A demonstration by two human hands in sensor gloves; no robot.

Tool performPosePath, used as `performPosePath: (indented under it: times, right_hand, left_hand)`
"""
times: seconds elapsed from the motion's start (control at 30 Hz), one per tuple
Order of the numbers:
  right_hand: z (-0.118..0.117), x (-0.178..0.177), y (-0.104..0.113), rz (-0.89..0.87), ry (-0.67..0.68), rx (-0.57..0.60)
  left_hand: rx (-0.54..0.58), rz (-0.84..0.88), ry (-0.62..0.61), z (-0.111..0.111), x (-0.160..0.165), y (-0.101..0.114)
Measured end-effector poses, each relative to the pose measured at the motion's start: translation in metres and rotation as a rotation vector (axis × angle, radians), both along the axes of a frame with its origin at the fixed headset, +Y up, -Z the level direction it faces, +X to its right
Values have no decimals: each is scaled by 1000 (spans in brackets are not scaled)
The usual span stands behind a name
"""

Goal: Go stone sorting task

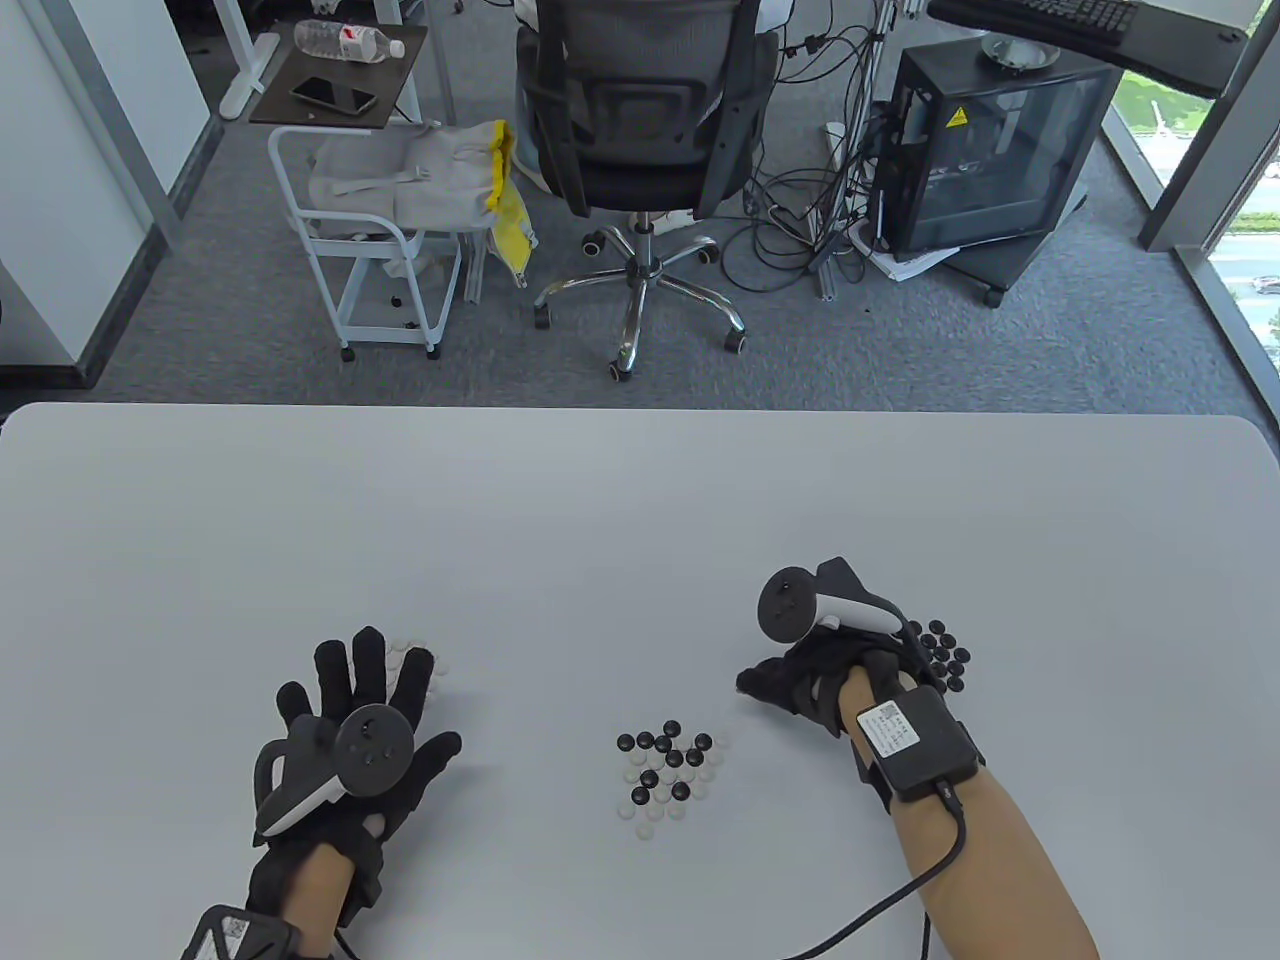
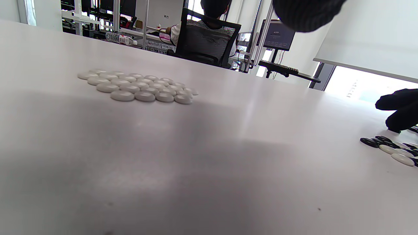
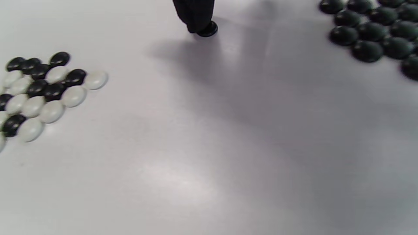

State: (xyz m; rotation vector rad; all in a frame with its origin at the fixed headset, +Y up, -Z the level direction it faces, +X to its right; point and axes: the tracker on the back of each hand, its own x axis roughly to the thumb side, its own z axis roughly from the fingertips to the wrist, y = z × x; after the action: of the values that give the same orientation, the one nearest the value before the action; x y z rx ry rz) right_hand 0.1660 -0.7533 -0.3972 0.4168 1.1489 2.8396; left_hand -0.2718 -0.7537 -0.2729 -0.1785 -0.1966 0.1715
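Sorting under way, roughly half done by the look of it. Mixed cluster [image 1: 668, 775] lying between both hands, just left of right hand [image 1: 815, 680]. Right fingertip [image 3: 195, 16] pressing one black stone [image 3: 207, 30] flat on table [image 1: 600, 520]; dragging toward black pile [image 1: 942, 652] beyond. Left hand [image 1: 360, 745] splayed wide, holding nothing; white pile [image 2: 137, 88] beyond its fingertips.

Table [image 1: 600, 520]: pale grey top, rounded far corners. Floor: grey carpet [image 1: 250, 300]. Beyond the table, 1 black mesh chair [image 1: 640, 110] on a chrome castor base. Left of it, white cart [image 1: 370, 260] carrying grey cloth and a yellow bag. Right, black glass-sided PC case [image 1: 990, 150] amid tangled cables. Window [image 1: 1240, 180] at right, daylight entering.
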Motion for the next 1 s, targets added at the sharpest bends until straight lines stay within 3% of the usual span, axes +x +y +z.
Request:
performPosePath:
  times: [0.23,0.6,0.83,1.0]
  right_hand:
    - [-4,38,1,51,-131,15]
    - [-7,53,1,52,-197,29]
    - [0,16,20,-53,-41,52]
    - [13,-25,26,-251,64,-13]
  left_hand:
    - [-4,-5,1,0,1,0]
    - [-2,-8,2,0,1,0]
    - [2,-11,-5,0,3,0]
    - [12,-15,-3,0,3,0]
